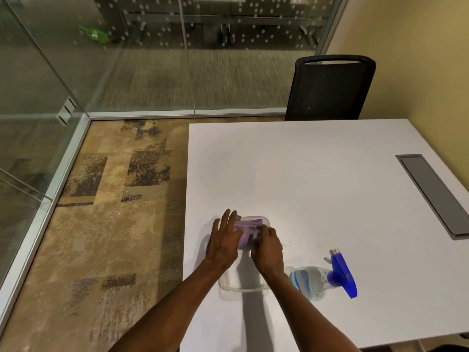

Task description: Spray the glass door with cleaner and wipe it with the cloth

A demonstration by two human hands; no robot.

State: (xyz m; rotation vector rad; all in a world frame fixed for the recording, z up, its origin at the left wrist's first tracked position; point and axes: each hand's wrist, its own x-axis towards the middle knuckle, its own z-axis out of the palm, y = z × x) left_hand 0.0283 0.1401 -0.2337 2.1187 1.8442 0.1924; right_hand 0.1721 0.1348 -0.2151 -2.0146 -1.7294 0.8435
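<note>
A purple cloth (248,227) lies in the far end of a clear plastic container (243,288) near the front left of the white table (317,174). My right hand (267,247) is curled over the cloth, fingers closed on it. Pressed flat against the container's left side, my left hand (224,240) has its fingers spread and touches the cloth's edge. A clear spray bottle (319,278) with a blue trigger head lies on its side just right of the container. The glass door (30,97) stands to the left, in an aluminium frame.
A black mesh chair (330,90) stands at the table's far side. A grey cable hatch (434,194) is set into the table at the right. Patterned carpet (114,212) runs between table and glass. A green object (95,35) shows beyond the glass.
</note>
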